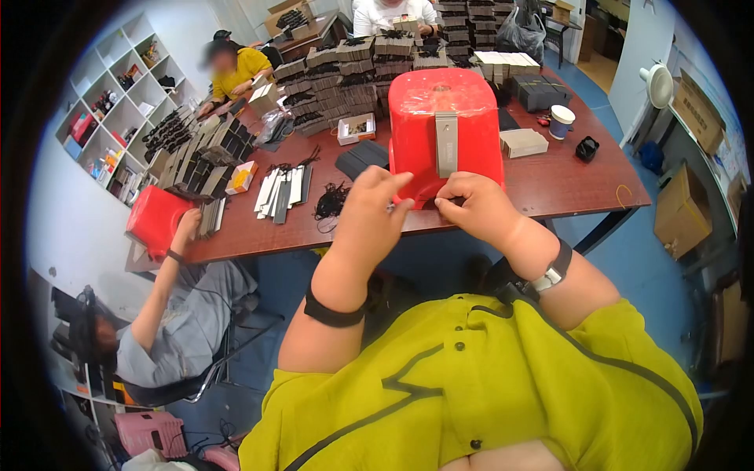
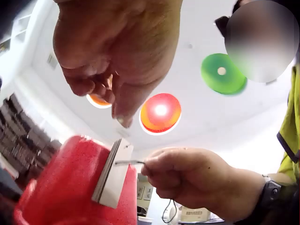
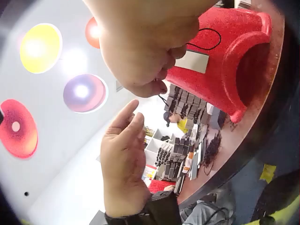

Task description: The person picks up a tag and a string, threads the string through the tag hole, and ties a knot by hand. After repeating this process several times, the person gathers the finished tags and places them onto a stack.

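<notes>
A stack of grey card tags (image 1: 447, 145) leans against a red plastic stool (image 1: 487, 129) at the table's near edge. In the left wrist view, a thin black cord (image 2: 131, 162) comes out near the upper end of the tags (image 2: 114, 173). My right hand (image 1: 481, 206) pinches that cord between thumb and forefinger, just below the tags. The cord also loops under this hand in the left wrist view. My left hand (image 1: 371, 208) hovers beside the stool, left of the right hand, with a gap between thumb and forefinger and nothing visible held.
On the table (image 1: 565, 184) lie a heap of black cords (image 1: 332, 202), loose white and grey strips (image 1: 283, 191) and a paper cup (image 1: 561, 122). Tall stacks of tags (image 1: 338, 86) stand behind. A seated person works at another red stool (image 1: 157, 220) on the left.
</notes>
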`<action>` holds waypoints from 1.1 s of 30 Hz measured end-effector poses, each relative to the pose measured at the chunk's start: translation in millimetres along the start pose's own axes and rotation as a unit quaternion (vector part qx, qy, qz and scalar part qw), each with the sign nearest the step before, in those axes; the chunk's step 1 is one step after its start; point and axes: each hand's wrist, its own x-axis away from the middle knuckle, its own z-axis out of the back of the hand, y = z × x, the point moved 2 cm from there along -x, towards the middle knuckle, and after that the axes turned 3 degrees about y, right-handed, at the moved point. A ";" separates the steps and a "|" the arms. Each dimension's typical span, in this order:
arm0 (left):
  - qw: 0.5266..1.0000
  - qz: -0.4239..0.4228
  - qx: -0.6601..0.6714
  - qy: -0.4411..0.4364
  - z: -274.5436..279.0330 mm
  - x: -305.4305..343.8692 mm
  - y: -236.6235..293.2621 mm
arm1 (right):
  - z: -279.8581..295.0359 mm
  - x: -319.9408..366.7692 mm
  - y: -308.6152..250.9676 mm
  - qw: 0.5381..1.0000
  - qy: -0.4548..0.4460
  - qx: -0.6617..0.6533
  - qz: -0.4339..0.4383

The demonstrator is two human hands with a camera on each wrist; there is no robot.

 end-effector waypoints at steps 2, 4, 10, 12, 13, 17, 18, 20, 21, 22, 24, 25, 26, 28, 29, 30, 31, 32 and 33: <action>0.997 -0.018 0.022 -0.069 -6.9 8.1 8.3 | -0.5 -0.8 -8.7 0.998 -0.012 0.042 0.047; 0.996 -0.024 -0.017 -0.087 -18.5 12.1 5.6 | -4.3 -2.0 -13.5 0.991 -0.042 0.079 0.102; 0.991 -0.017 -0.060 -0.116 -21.5 13.5 -2.7 | -2.7 -5.6 -19.6 0.970 -0.042 0.134 0.200; 0.966 0.174 0.077 -0.177 -16.4 13.1 -8.2 | -0.7 -5.0 -22.4 0.970 -0.021 0.145 0.195; 0.966 0.173 0.077 -0.175 -14.3 10.9 -13.0 | 0.5 -5.5 -24.2 0.969 -0.001 0.155 0.192; 0.763 0.367 0.491 -0.207 -20.2 13.8 -39.4 | -13.2 0.5 -22.7 0.987 0.042 0.066 0.142; 0.686 0.355 0.620 -0.139 -28.2 15.5 -39.6 | -19.2 0.7 -19.7 0.984 0.083 0.011 0.158; 0.586 0.351 0.730 -0.011 -41.2 19.5 -31.1 | -23.3 1.0 -18.6 0.981 0.118 -0.066 0.140; 0.573 0.353 0.739 0.028 -52.6 24.3 -33.5 | -25.0 0.6 -19.8 0.980 0.122 -0.065 0.144; 0.568 0.369 0.733 0.068 -54.9 25.4 -26.8 | -27.5 -0.5 -19.3 0.981 0.121 -0.101 0.116; 0.561 0.385 0.725 0.105 -56.4 25.3 -12.8 | -32.0 -1.1 -13.1 0.980 0.108 -0.151 0.071; 0.564 0.380 0.720 0.136 -55.6 24.5 -7.1 | -34.8 -0.5 -11.6 0.980 0.109 -0.151 0.071; 0.567 0.374 0.715 0.166 -55.7 24.5 -4.0 | -39.2 -0.2 -8.0 0.953 0.106 -0.284 -0.021; 0.611 0.331 0.699 0.167 -62.6 26.9 -6.0 | -44.4 0.6 -5.4 0.900 0.103 -0.409 -0.112; 0.651 0.286 0.682 0.168 -63.9 27.6 -6.9 | -47.0 1.7 -3.4 0.827 0.099 -0.521 -0.184; 0.652 0.286 0.682 0.167 -64.2 28.1 -8.0 | -49.4 2.7 -1.7 0.737 0.092 -0.622 -0.250; 0.716 0.242 0.637 0.155 -61.6 27.3 -8.7 | -47.8 2.7 -0.4 0.736 0.093 -0.622 -0.249; 0.774 0.196 0.586 0.141 -58.2 26.2 -8.9 | -45.7 2.4 1.0 0.737 0.072 -0.625 -0.247; 0.774 0.196 0.586 0.140 -53.5 24.7 -9.3 | -43.6 3.0 1.9 0.737 0.052 -0.628 -0.244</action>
